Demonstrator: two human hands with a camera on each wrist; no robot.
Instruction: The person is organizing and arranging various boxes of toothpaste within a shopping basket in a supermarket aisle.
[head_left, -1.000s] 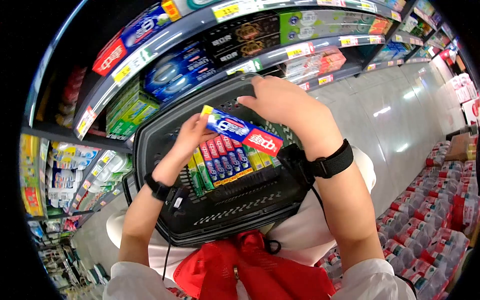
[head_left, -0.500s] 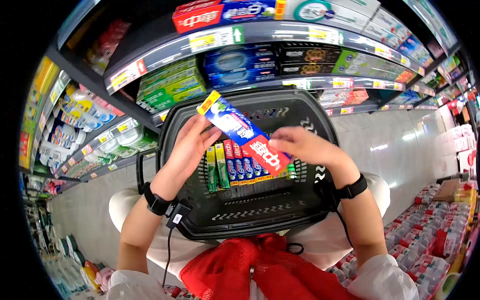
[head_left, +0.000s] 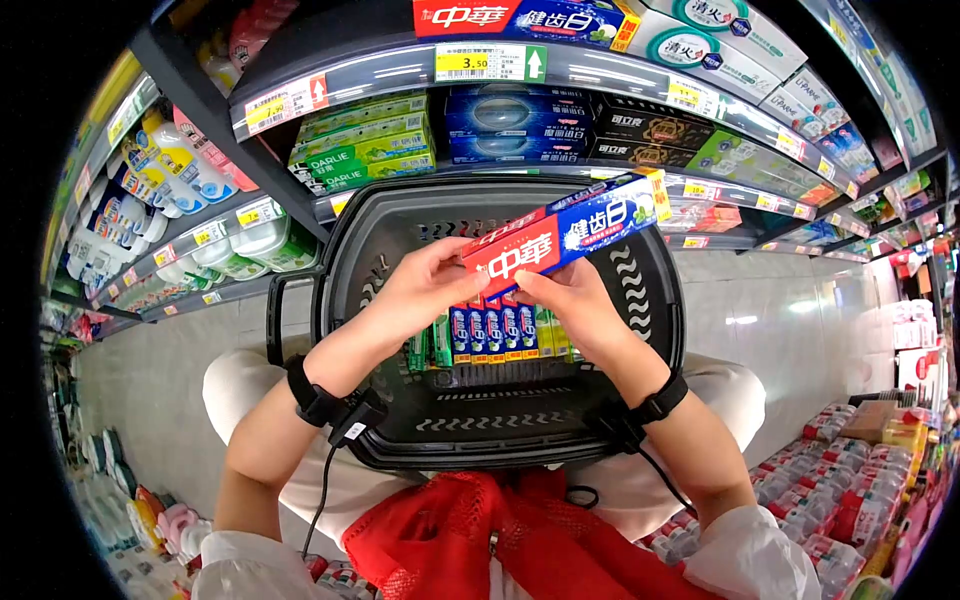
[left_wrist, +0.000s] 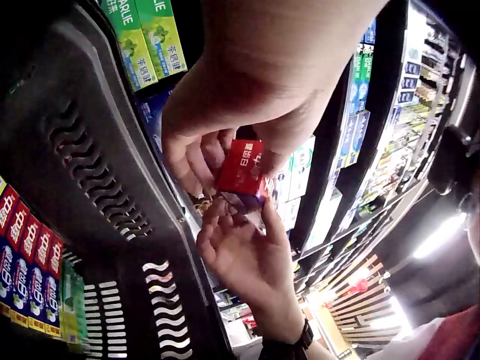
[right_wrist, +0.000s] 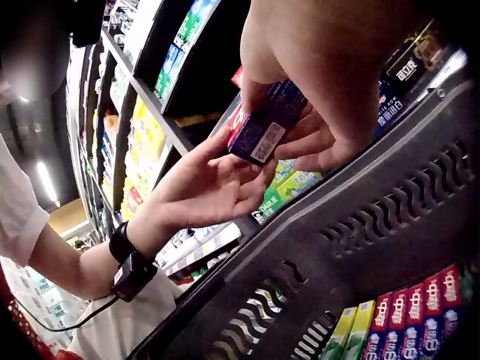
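Observation:
A red and blue toothpaste box (head_left: 600, 225) is tilted over the basket, its yellow-tipped end up and to the right. At its red end, my left hand (head_left: 432, 292) pinches the box between thumb and fingers. My right hand (head_left: 582, 308) grips the same box from below, thumb on the front face. The end flap shows red in the left wrist view, and a white barcode label is visible on the box (right_wrist: 271, 139) in the right wrist view. Beneath the hands, the black shopping basket (head_left: 400, 440) holds a row of upright toothpaste boxes (head_left: 495, 335), blue-red ones between green ones.
Shelves of toothpaste stand just beyond the basket, with green Darlie boxes (head_left: 365, 150), blue boxes (head_left: 515, 125) and another red and blue box (head_left: 520, 18) above. Bottles (head_left: 175, 160) fill shelving at left. Shrink-wrapped bottles (head_left: 800, 500) are stacked at right.
The box has turned from slanting down to the right to pointing up to the right, front face toward me. Both hands have come together at its red end. The view has shifted along the shelf.

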